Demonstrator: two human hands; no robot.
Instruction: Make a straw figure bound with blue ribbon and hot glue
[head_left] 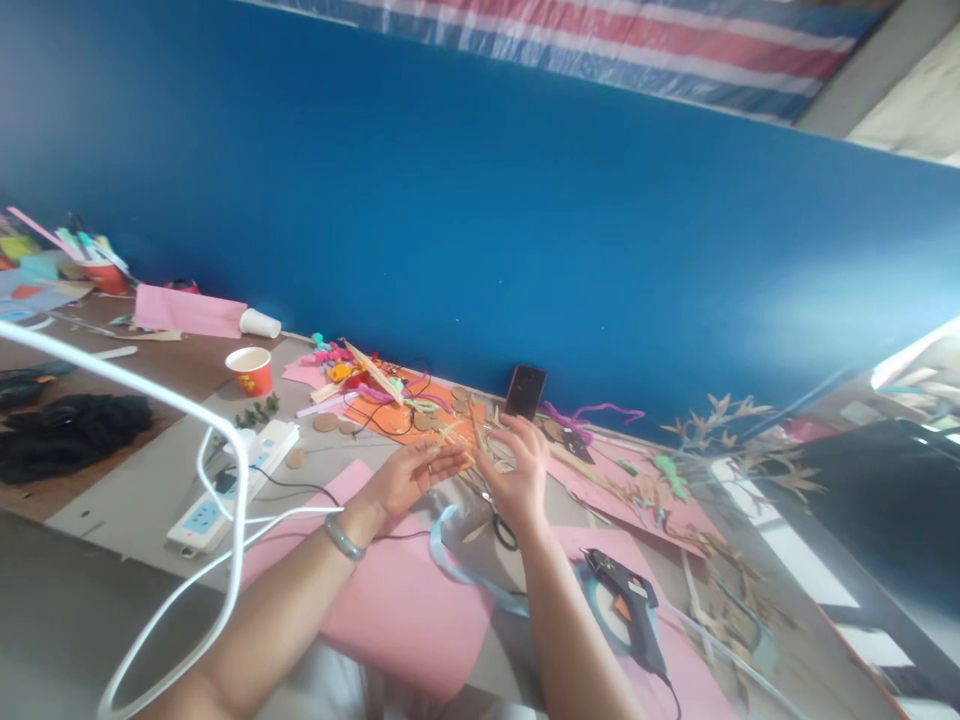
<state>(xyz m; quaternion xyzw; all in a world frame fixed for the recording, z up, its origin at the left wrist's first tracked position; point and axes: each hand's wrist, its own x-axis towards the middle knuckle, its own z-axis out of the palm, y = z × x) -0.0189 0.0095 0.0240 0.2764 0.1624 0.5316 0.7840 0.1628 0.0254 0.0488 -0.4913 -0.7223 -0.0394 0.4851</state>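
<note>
My left hand (420,478) is turned partly palm up, its fingers stretched toward the right hand, with a bracelet on the wrist. Just beyond its thumb are pale, straw-like strips (450,435); whether it touches them is unclear. My right hand (521,468) is bent at the fingers, thumb toward the left hand, and seems to pinch a thin brown strip (474,424) of dried plant. Below the hands, scissors (504,530) lie with their dark handles showing. A light-blue ribbon (442,545) curls over the table beside them. Blur hides fine detail at the fingertips.
A black glue gun (634,605) lies at right on pink paper (675,675). A phone (525,390) leans on the blue wall. Dried branches (720,590) spread far right. At left are a power strip (232,490), a paper cup (251,372) and a looping white cable (241,520).
</note>
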